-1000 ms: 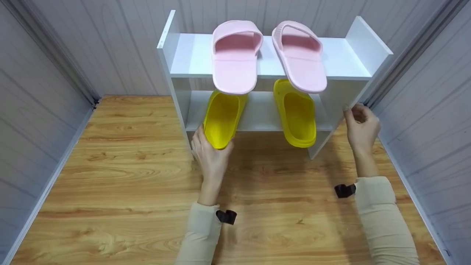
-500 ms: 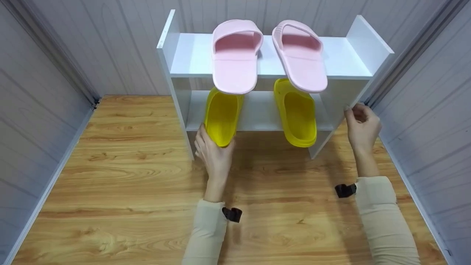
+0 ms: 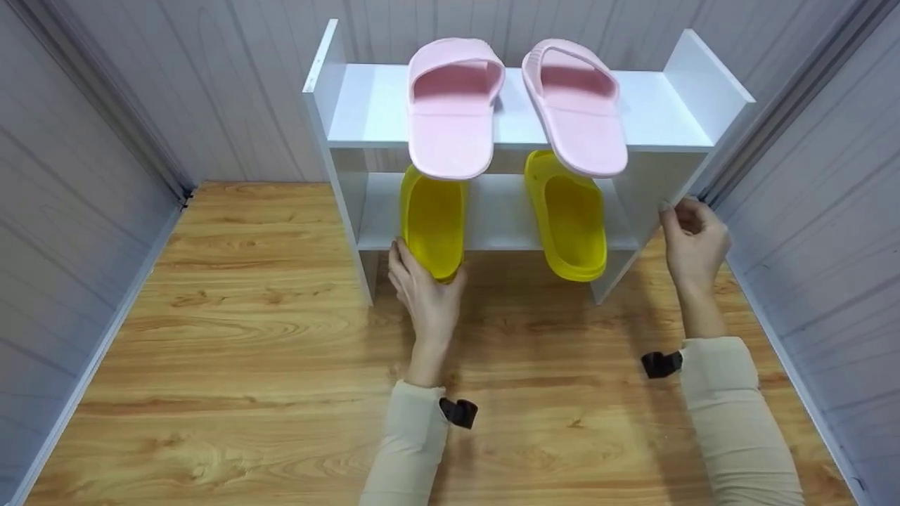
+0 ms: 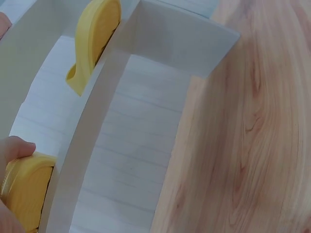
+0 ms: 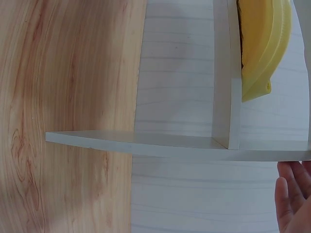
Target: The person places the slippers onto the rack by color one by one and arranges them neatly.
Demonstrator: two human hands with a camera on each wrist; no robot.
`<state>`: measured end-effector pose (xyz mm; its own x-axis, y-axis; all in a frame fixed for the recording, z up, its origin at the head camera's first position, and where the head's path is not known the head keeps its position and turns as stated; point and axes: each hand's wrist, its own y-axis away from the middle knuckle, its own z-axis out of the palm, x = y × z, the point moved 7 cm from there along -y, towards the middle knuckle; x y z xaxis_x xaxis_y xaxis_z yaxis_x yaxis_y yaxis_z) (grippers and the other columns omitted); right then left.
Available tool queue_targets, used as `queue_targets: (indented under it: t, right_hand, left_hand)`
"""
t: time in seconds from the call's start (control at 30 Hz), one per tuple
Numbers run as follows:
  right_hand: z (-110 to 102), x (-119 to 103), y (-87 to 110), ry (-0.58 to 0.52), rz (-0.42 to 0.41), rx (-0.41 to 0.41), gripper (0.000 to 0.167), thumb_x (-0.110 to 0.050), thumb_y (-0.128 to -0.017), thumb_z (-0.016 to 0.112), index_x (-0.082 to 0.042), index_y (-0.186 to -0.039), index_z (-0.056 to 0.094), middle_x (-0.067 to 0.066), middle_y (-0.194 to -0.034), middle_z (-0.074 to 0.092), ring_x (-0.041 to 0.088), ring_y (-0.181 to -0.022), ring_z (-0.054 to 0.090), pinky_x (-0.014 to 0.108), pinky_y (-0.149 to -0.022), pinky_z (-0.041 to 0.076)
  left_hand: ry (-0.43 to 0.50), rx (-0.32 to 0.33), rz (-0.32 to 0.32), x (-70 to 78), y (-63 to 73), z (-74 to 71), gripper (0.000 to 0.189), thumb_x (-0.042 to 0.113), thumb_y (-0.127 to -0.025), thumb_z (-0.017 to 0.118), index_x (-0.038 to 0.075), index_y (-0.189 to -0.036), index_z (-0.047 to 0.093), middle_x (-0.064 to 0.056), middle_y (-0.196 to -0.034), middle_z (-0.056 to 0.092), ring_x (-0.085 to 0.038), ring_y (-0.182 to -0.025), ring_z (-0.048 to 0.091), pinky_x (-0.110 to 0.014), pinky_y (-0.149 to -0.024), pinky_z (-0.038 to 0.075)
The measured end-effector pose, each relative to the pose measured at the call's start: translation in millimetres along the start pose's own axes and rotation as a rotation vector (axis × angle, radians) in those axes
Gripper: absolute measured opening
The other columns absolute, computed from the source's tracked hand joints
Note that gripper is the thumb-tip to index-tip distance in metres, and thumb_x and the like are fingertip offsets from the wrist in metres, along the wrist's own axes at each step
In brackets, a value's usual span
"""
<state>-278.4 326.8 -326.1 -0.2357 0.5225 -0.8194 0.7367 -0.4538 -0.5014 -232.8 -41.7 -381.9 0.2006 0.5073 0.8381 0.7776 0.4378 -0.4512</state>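
My left hand (image 3: 429, 288) grips the heel end of the left yellow clog (image 3: 436, 225), fingers along its left side and thumb at its right. This clog rests on the lower shelf (image 3: 499, 218) of a white shoe rack, its heel jutting past the front edge. The left wrist view shows part of the hand and clog at lower left. A second yellow clog (image 3: 575, 225) lies farther right on the same shelf, slightly angled. At the rack's right side panel (image 5: 170, 150), my right hand (image 3: 695, 242) touches the outer face with its fingertips.
On the top shelf (image 3: 373, 105) sit two pink slippers (image 3: 450, 133), whose heels overhang the front edge and cover the clogs' toes in the head view. Walls stand behind and on both sides. Wood-look floor (image 3: 246, 337) spreads in front.
My left hand has moved right, swinging the heel of the left clog rightward, so the clog now points straighter into the rack. The right hand stays at the side panel.
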Motion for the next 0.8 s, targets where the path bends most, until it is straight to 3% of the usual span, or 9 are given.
queue_targets:
  t: [0.37, 0.57, 0.8]
  right_hand:
    - [0.0, -5.8, 1.4, 0.01, 0.01, -0.024, 0.023, -0.022, -0.081, 0.064, 0.0, -0.089, 0.065, 0.0, -0.076, 0.06, 0.009, -0.07, 0.055, 0.017, -0.065, 0.047]
    - [-3.1, -28.6, 9.1, -0.013, 0.012, -0.015, 0.02, -0.018, -0.081, 0.064, 0.001, -0.086, 0.065, 0.0, -0.074, 0.059, 0.009, -0.068, 0.055, 0.016, -0.065, 0.046]
    - [-2.2, -31.5, 11.0, -0.013, 0.01, -0.025, 0.022, -0.018, -0.082, 0.063, 0.004, -0.088, 0.064, 0.001, -0.075, 0.059, 0.009, -0.069, 0.055, 0.015, -0.065, 0.046]
  left_hand:
    - [0.003, 0.009, -0.003, 4.5, 1.5, 8.0, 0.089, 0.017, -0.068, 0.075, -0.005, -0.135, 0.022, -0.019, -0.132, 0.026, -0.031, -0.115, 0.027, -0.051, -0.082, 0.034]
    - [0.026, -0.019, 0.001, 3.5, 1.6, 8.0, 0.093, 0.03, -0.069, 0.075, -0.002, -0.136, 0.019, -0.018, -0.133, 0.024, -0.031, -0.116, 0.026, -0.052, -0.087, 0.031]
    - [0.008, -0.023, 0.004, 2.1, 1.5, 5.3, 0.097, 0.04, -0.068, 0.074, -0.001, -0.137, 0.018, -0.018, -0.136, 0.02, -0.03, -0.118, 0.024, -0.052, -0.091, 0.027]
